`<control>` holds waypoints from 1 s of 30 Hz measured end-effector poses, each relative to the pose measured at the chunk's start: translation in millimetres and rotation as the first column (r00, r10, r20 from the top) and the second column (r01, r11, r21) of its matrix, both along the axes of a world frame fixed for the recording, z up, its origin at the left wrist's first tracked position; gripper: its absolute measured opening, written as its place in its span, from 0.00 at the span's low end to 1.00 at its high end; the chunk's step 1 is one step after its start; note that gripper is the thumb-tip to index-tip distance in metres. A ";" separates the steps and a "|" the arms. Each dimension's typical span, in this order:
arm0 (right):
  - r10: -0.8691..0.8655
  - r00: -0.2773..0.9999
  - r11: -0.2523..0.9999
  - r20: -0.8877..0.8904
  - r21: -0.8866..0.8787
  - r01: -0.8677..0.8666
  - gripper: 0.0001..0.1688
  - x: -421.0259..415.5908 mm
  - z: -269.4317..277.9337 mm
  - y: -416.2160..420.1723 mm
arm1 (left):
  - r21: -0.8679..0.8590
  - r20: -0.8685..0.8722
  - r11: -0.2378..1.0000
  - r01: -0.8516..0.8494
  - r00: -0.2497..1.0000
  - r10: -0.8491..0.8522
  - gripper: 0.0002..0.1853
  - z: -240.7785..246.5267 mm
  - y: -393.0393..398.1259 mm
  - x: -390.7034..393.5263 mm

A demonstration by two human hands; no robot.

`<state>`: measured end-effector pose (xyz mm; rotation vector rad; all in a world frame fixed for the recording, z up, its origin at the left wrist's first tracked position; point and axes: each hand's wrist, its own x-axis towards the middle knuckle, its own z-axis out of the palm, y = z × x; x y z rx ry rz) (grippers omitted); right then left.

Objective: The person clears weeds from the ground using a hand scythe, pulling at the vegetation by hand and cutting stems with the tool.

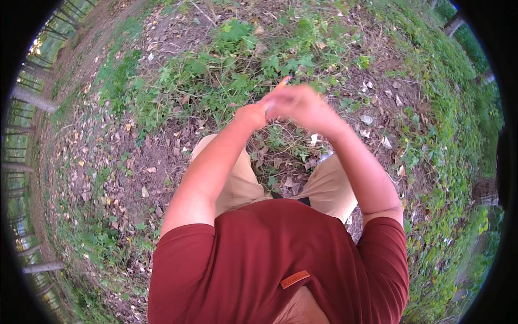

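My left hand (251, 116) is closed around the lower end of a slim orange object (283, 83) with a blue part near its tip. That object slants up and to the right, and its exact kind cannot be told. My right hand (297, 103) is blurred and lies against or just over the left hand and the object. Its fingers are not clear enough to show a hold. Both hands are in front of my knees, above low green vines (238, 77) and dry stems.
Brown soil with fallen dry leaves (149, 170) surrounds me. Beige trouser legs (238, 182) are bent below my forearms. Denser green ground cover (453, 133) grows on the right. Tree trunks (36, 99) stand along the left rim, and another trunk (453, 24) is at upper right.
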<state>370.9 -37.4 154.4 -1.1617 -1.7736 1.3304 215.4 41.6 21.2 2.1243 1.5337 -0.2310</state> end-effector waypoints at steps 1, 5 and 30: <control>-0.265 0.962 0.958 -0.064 -0.128 0.255 0.18 14.1 -16.3 14.2 | 0.051 -0.066 0.996 0.078 0.995 -0.075 0.18 -3.4 8.6 -2.5; -0.704 0.709 0.692 -0.033 -0.256 0.675 0.22 47.6 -102.2 35.6 | -0.287 -0.021 0.956 -0.064 0.998 0.060 0.16 12.1 13.8 8.5; -0.552 0.612 0.737 -0.567 -0.675 0.040 0.07 -137.9 -66.5 41.9 | -0.581 0.773 0.786 -0.210 0.158 0.614 0.28 87.4 -153.7 -93.1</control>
